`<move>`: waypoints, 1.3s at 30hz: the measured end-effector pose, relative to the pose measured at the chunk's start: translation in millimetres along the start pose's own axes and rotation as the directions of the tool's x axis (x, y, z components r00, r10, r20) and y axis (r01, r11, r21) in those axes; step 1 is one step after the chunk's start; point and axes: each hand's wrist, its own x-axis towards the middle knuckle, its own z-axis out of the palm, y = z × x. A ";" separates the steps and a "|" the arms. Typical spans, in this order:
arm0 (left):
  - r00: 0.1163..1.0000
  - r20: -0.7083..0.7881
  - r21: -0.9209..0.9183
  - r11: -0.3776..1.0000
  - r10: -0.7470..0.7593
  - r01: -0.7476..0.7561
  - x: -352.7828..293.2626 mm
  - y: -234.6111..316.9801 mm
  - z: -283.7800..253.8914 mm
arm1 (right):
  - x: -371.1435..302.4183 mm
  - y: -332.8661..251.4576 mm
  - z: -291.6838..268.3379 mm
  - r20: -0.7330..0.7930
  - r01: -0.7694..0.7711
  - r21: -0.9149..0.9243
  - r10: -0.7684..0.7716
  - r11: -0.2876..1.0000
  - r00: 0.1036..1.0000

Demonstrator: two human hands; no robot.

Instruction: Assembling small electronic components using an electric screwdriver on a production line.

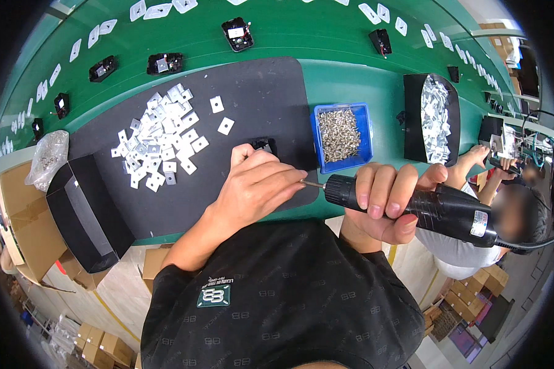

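Note:
My right hand (385, 200) is wrapped round a black electric screwdriver (434, 212) held sideways, its thin bit pointing left. At the bit's tip, my left hand (255, 184) pinches a small screw (303, 181), mostly covered by the fingers. Just beyond the left hand a small black part (264, 145) lies on the dark mat (271, 86), partly hidden by the hand. A pile of square metal plates with holes (160, 135) spreads on the mat to the left. Right of the mat stands a blue bin (343, 165) full of screws (340, 135).
A black box (415, 117) of metal pieces stands at the right; another black box (86, 212) and a plastic bag (49, 160) are at the left. Black housings (237, 34) line the green surface beyond. A co-worker (458, 246) sits at right.

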 end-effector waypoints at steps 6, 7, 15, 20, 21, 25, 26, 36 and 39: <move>1.000 -0.023 -0.009 1.000 -0.009 0.009 2.0 1.8 0.1 | -2.3 -1.1 -0.3 -0.028 -0.026 -0.020 0.026 0.999 0.999; 1.000 -0.023 -0.010 1.000 -0.009 0.009 2.3 2.3 -0.3 | -1.7 -0.9 -0.9 -0.017 -0.030 -0.021 0.029 0.999 0.999; 1.000 -0.006 -0.004 1.000 0.001 -0.001 -4.9 -3.2 -3.0 | -3.7 7.8 0.6 -0.046 -0.012 -0.041 0.010 0.999 0.999; 0.996 0.025 0.023 0.996 -0.085 0.085 -8.8 -16.3 -18.5 | -7.4 13.9 -3.5 -0.062 -0.009 -0.125 0.001 0.992 0.998; 0.995 0.034 0.035 0.995 -0.091 0.090 -10.3 -19.0 -25.2 | -5.8 16.2 -2.4 -0.063 -0.012 -0.122 0.004 0.992 0.998; 0.935 0.267 0.188 0.964 -0.235 0.188 -18.3 -25.1 -36.7 | -1.9 32.6 -1.0 -0.014 -0.032 -0.179 0.030 0.983 0.999; 0.910 0.318 0.196 0.958 -0.266 0.211 -19.5 -27.3 -34.8 | -1.9 37.3 -1.1 -0.031 -0.039 -0.205 0.033 0.978 0.999; 0.957 0.194 0.170 0.968 -0.216 0.184 -23.1 -41.0 -7.1 | -7.0 77.3 -2.1 -0.135 -0.046 -0.303 0.004 0.952 0.991; 0.961 0.178 0.159 0.970 -0.209 0.182 -22.0 -42.6 -5.4 | -8.1 83.3 -5.3 -0.132 -0.041 -0.319 -0.002 0.947 0.991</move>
